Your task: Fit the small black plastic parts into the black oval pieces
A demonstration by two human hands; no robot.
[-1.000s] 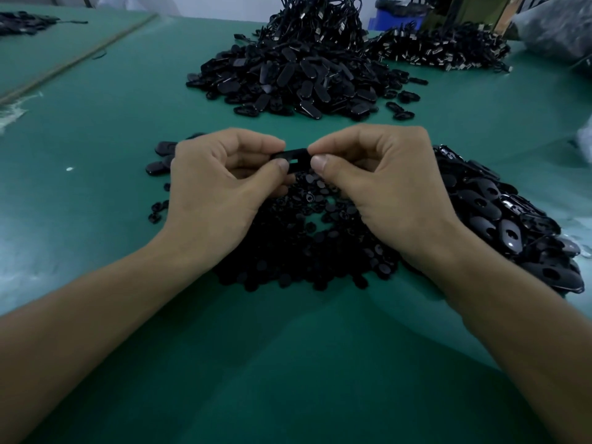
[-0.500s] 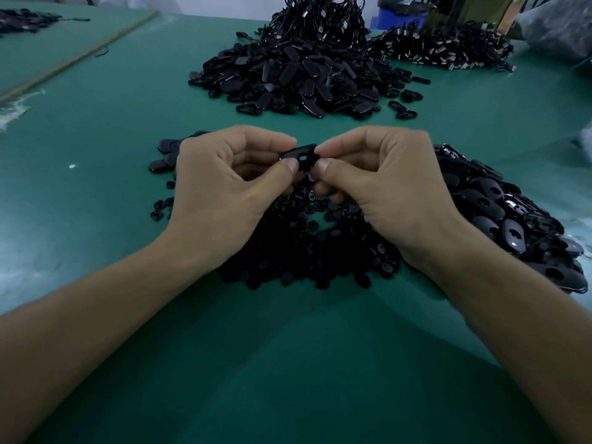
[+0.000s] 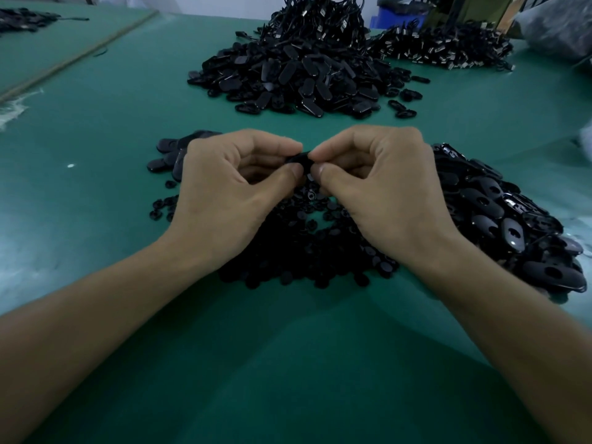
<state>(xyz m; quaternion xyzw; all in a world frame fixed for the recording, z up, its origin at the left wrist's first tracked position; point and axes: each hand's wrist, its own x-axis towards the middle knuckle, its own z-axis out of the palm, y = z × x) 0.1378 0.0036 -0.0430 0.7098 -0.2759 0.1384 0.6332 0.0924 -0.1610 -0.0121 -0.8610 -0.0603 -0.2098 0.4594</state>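
Observation:
My left hand (image 3: 224, 190) and my right hand (image 3: 387, 193) meet fingertip to fingertip above the green table (image 3: 96, 123). Between them they pinch one black oval piece (image 3: 299, 159), mostly hidden by thumbs and forefingers. Whether a small part sits in it cannot be seen. Under my hands lies a heap of small black plastic parts (image 3: 304, 251). A pile of black oval pieces (image 3: 499, 213) spreads to the right of my right hand. A few more oval pieces (image 3: 169, 149) lie just left of my left hand.
A large heap of black oval pieces (image 3: 298, 78) sits farther back in the middle, with corded pieces stacked on it. Another dark pile (image 3: 448, 49) lies at the back right, near a blue bin (image 3: 400, 14). A second table (image 3: 28, 20) stands at far left.
My fingertips have closed in on the oval piece, which showed its rectangular opening earlier and is now mostly covered. Both hands stayed in nearly the same place.

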